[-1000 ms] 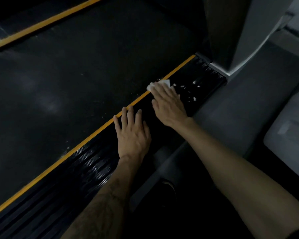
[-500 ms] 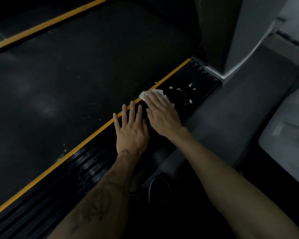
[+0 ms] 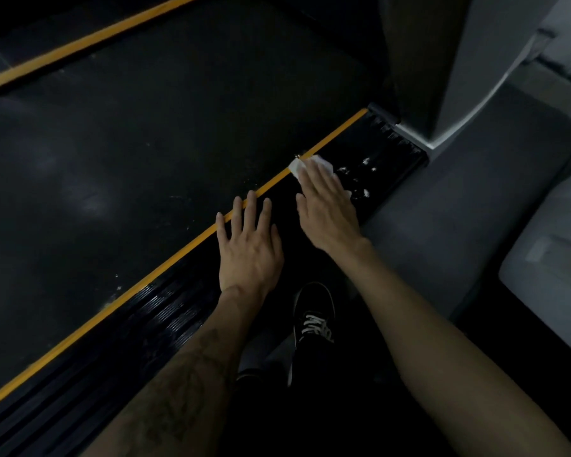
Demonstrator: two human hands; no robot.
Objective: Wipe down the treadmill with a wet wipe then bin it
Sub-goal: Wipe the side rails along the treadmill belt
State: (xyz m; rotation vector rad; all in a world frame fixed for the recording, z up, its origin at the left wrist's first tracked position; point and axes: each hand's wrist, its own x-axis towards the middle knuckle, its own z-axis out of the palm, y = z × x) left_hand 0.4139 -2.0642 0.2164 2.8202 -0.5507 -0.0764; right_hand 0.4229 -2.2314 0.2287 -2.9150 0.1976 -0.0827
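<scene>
The treadmill's black belt (image 3: 152,153) fills the left, edged by a yellow stripe (image 3: 165,268) and a ribbed black side rail (image 3: 152,328). My right hand (image 3: 327,209) lies flat, fingers straight, pressing a white wet wipe (image 3: 296,166) onto the rail near its far end; only the wipe's edges show past my fingertips. White flecks (image 3: 363,169) dot the rail beyond the wipe. Just to the left, my left hand (image 3: 249,249) rests flat on the same rail, fingers spread, tips reaching the yellow stripe.
A grey upright post (image 3: 449,61) of the treadmill rises at the rail's far end. Grey floor (image 3: 442,219) lies to the right, with a pale grey object (image 3: 554,252) at the right edge. My black shoe (image 3: 314,321) stands beside the rail.
My right hand slid the wipe back toward me along the rail and then out again a little. The left hand stayed planted. My shoe has come into view.
</scene>
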